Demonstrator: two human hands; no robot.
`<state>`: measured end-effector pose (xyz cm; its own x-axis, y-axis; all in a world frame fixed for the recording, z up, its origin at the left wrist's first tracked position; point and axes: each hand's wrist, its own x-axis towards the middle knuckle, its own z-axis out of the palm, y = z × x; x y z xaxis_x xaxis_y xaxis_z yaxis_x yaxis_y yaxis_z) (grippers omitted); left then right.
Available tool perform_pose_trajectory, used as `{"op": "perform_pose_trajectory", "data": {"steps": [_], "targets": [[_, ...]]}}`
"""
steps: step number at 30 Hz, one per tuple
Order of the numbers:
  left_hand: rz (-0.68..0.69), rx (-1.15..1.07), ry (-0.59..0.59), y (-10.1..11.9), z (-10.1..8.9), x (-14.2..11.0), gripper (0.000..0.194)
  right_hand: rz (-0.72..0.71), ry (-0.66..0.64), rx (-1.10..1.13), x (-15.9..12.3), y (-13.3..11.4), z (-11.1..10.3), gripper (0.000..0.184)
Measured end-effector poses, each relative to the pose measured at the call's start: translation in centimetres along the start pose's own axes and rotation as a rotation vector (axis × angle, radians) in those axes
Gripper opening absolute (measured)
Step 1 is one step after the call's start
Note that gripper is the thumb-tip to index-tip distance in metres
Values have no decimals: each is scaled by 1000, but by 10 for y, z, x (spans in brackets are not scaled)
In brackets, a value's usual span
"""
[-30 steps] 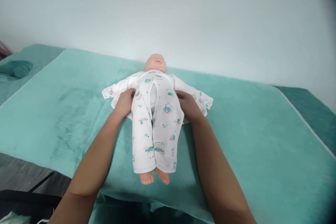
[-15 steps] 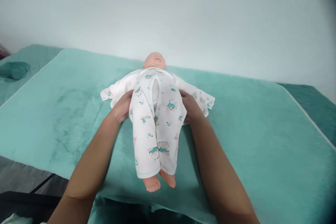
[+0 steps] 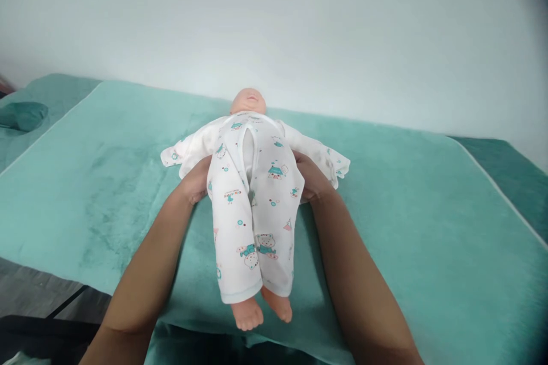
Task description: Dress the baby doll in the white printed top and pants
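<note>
A baby doll [image 3: 249,101] lies on its back, head away from me and bare feet pointing at me. It wears a white printed top [image 3: 201,140] with the sleeves spread sideways, and white printed open-crotch trousers [image 3: 274,205] whose waist reaches the chest. My left hand [image 3: 199,181] grips the doll at its hip on the left of the picture. At the opposite hip my right hand [image 3: 312,178] has hold in the same way. Both hands' fingers are mostly hidden behind the trousers and under the body.
A green plush cover [image 3: 406,211] spreads over the padded table under the doll. A face hole [image 3: 23,116] lies at the table's left end. The white wall [image 3: 274,23] runs behind. A dark object [image 3: 43,331] stands below the front edge at left.
The doll's legs and feet have come lower in the view and look slightly larger. Its head has shifted slightly left. Both hands keep their places at the hips.
</note>
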<state>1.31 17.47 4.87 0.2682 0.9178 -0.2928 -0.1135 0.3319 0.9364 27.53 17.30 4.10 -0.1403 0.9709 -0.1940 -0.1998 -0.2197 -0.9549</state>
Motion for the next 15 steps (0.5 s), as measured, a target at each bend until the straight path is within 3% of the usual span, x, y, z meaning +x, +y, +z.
{"op": "perform_pose_trajectory", "data": {"steps": [7, 15], "targets": [[-11, -58, 16, -4, 2, 5, 28, 52, -3, 48, -1, -6, 4, 36], [41, -12, 6, 0, 6, -1, 41, 31, 22, -4, -1, -7, 11, 40]]}}
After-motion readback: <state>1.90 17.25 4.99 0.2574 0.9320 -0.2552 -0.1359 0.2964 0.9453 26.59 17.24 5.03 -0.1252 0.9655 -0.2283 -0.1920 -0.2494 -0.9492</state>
